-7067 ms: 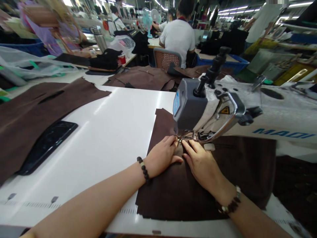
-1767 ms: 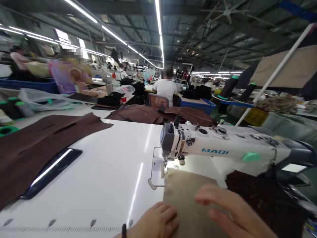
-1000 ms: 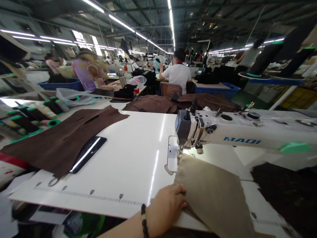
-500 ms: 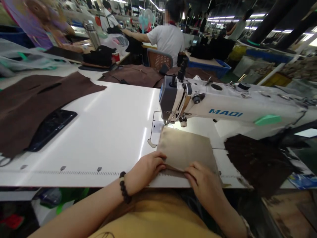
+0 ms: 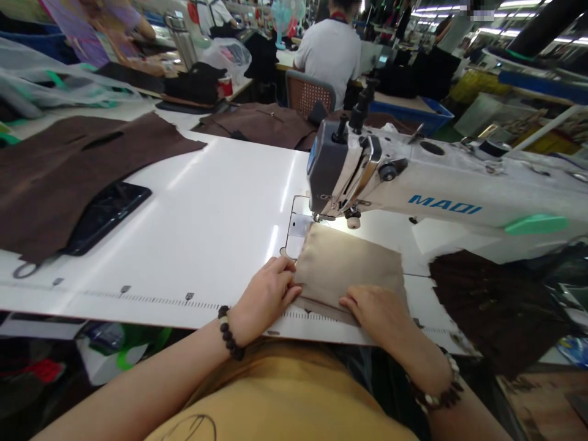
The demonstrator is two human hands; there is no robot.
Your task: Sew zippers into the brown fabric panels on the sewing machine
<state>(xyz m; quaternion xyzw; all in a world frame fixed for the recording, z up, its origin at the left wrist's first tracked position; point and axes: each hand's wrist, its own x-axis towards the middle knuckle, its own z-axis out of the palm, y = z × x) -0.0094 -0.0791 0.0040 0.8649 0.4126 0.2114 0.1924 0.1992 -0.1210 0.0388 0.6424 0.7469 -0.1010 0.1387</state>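
A folded beige fabric piece lies on the white table, its far left corner beneath the presser foot of the sewing machine. My left hand pinches the cloth's left edge between thumb and fingers. On the near right part of the same cloth rests my right hand, fingers curled and thumb against its near edge. A layer underneath shows along that near edge. The needle is too small to make out behind the foot.
Brown fabric covers part of a black phone-like slab at left. A dark brown gathered cloth lies at right. Across the table, a person in a white shirt sits by a chair. A ruler strip runs along the near edge.
My left hand has slid forward along the cloth's left edge. My right hand has moved further onto the cloth, its fingers more curled. The camera view has shifted and tilted.
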